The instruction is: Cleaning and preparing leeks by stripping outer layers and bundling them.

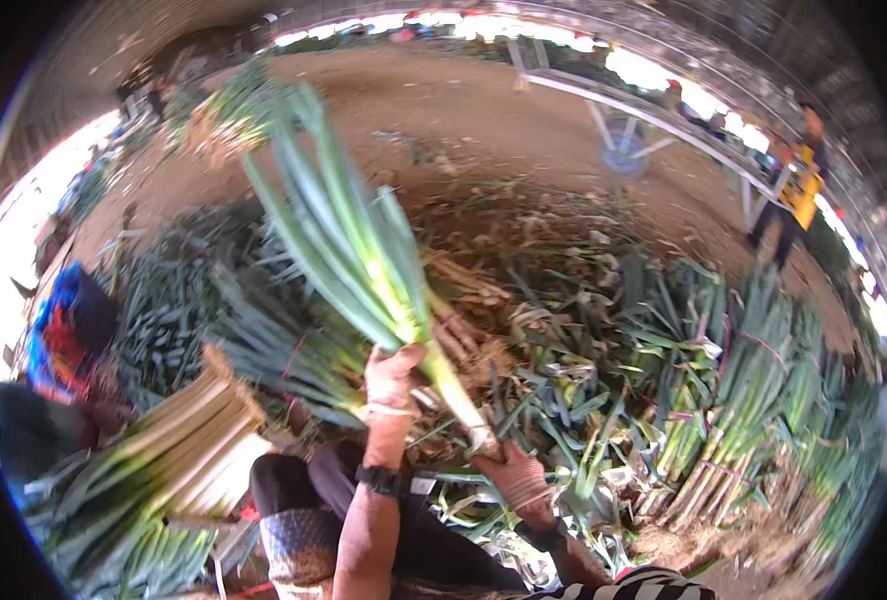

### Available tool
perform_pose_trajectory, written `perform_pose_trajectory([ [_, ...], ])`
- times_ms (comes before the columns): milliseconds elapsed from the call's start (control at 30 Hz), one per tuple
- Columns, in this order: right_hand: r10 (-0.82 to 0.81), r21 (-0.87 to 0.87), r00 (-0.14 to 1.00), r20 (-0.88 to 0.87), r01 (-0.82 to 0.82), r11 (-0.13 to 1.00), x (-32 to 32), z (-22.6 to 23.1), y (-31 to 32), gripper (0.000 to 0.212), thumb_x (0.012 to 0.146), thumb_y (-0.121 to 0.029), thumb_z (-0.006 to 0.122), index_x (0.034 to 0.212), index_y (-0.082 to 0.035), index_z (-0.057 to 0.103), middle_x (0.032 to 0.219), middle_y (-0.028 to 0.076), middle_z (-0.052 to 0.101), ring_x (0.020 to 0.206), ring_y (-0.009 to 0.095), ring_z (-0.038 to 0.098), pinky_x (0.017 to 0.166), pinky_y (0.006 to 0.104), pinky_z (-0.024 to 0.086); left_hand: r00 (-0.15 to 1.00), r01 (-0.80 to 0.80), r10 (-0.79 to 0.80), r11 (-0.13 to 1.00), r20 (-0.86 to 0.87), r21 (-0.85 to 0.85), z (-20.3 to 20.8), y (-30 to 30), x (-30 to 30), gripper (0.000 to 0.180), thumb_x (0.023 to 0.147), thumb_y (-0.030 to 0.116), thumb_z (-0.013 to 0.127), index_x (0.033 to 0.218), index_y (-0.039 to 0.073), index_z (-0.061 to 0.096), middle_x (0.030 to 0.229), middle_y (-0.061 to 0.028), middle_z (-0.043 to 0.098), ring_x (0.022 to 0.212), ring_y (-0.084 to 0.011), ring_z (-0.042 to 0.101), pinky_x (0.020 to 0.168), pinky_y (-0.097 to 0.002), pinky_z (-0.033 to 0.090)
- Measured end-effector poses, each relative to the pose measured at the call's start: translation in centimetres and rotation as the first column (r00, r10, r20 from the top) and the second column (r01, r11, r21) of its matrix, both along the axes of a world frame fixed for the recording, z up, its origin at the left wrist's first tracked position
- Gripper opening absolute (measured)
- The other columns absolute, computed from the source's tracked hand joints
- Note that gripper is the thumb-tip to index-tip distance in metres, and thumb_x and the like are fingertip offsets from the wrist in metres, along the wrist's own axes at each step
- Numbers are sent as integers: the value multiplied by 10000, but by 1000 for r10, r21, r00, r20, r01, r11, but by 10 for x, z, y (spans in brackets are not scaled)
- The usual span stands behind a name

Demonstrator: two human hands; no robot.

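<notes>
A large leek (451, 385) slants across the middle, its green leaves fanned up and away from me. My left hand (393, 378) is closed round its stem just below the leaves. Down at the root end, my right hand (515, 482) grips the pale base of the same leek; some of its fingers are hidden. Thin bands circle both hands. At my left lies a stack of leeks (198, 445) with white stems. A tied bundle of leeks (288, 345) rests just beyond my left hand.
Loose trimmed leaves (553, 330) cover the ground ahead. Tied leek bundles (738, 420) stand at the right, and more leeks (233, 110) lie far left. A metal-framed cart (653, 125) and a person in yellow and dark clothes (803, 190) are at the far right. A blue-and-red bundle (58, 320) sits left.
</notes>
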State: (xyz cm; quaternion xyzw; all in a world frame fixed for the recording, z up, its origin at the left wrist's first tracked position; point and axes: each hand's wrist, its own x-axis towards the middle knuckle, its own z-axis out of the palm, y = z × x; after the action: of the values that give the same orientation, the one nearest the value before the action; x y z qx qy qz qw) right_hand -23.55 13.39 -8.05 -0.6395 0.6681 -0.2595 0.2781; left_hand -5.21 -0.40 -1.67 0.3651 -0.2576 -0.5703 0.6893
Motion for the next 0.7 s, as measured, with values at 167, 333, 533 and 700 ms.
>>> perform_pose_trajectory([
  [167,40,11,993,-111,-39,999,17,-4,-5,551,771,-574,595,1015,-80,561,795,187,635,711,369,633,590,431,501,991,-61,58,998,124,14,-10,5,27,301,704,103,624,996,38,588,777,-52,599,590,-189,571,418,-293,442],
  [333,10,-39,990,-139,-16,999,3,13,7,552,779,-572,587,996,-66,562,704,193,623,675,347,641,555,420,507,993,-105,100,991,59,82,-13,3,10,314,711,12,589,1025,11,582,826,-33,581,611,-155,511,486,-266,416],
  [533,145,38,979,-145,-140,989,7,7,1,593,796,-612,512,1082,-94,530,884,199,644,778,395,627,654,448,509,982,-152,148,988,114,23,-9,12,17,332,710,58,574,1037,0,580,820,-50,587,620,-174,544,473,-286,424],
  [700,329,-76,802,-498,-418,905,-5,-14,4,520,814,-537,553,1131,-125,568,999,156,628,817,335,638,707,399,508,993,111,-88,900,-74,422,29,27,28,146,835,80,491,944,83,589,704,-26,537,528,-163,512,462,-289,442],
])
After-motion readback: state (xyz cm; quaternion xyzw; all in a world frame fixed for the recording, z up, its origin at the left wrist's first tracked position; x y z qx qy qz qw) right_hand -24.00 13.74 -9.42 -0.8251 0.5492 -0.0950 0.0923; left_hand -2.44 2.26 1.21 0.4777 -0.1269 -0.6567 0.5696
